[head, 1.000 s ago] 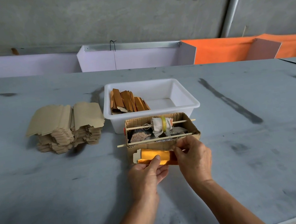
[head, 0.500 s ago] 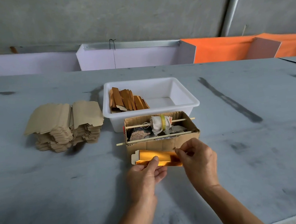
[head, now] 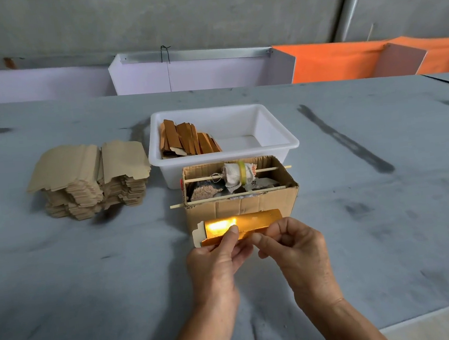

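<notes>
A smudged grey counter (head: 91,278) runs back to a concrete wall (head: 202,13). Near the middle, both hands hold a shiny gold folded card sleeve (head: 252,219) just in front of an open brown corrugated cardboard box (head: 238,207). The left hand (head: 215,258) pinches its near edge, thumb on top. The right hand (head: 299,247) pinches the right end with curled fingers. Behind the box sits a white plastic tub (head: 292,144), and at far left a stack of flat tan card blanks (head: 90,180). A clean fold probably needs squared edges and even thumb pressure along the crease.
</notes>
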`<action>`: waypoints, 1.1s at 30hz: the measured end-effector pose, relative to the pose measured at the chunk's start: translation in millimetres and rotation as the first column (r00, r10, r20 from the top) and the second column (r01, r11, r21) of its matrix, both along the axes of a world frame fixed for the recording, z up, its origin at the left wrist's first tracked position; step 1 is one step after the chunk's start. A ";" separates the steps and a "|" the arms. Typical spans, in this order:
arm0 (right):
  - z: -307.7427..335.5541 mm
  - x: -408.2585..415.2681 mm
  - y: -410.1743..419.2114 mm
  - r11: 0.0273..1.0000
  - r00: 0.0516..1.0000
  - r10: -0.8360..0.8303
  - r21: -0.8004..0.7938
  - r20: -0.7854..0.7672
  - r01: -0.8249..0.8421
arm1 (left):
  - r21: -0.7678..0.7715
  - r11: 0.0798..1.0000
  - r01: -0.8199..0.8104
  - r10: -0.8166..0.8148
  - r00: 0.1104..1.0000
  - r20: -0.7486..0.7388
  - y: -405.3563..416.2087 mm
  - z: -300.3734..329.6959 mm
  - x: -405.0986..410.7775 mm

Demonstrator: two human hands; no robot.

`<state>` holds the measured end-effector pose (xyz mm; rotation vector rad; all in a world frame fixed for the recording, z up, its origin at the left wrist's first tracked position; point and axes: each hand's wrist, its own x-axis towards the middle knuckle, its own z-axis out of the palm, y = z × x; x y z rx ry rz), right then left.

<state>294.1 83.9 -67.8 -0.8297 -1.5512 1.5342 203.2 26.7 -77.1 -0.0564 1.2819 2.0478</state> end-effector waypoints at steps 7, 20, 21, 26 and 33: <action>0.5 -4.3 -2.2 0.998 0.999 0.035 -0.046 0.030 -0.033 | 0.007 0.999 -0.031 0.031 1.000 0.002 -4.0 4.0 4.3; 5.7 -5.1 0.1 0.989 0.974 0.146 -0.049 0.171 -0.139 | -0.005 0.999 -0.046 0.046 0.999 0.004 -5.1 4.3 2.1; 6.0 -4.9 0.1 0.989 0.973 0.150 -0.046 0.173 -0.144 | -0.005 0.999 -0.044 0.044 0.999 0.004 -5.2 4.0 2.0; 8.1 -5.1 0.4 0.982 0.966 0.190 -0.043 0.174 -0.185 | -0.017 0.999 -0.029 0.029 1.000 0.003 -4.3 3.0 1.6; 10.1 -6.3 3.6 0.973 0.945 0.219 0.012 0.241 -0.229 | -0.029 0.999 -0.029 0.029 1.000 0.000 -4.6 2.4 0.9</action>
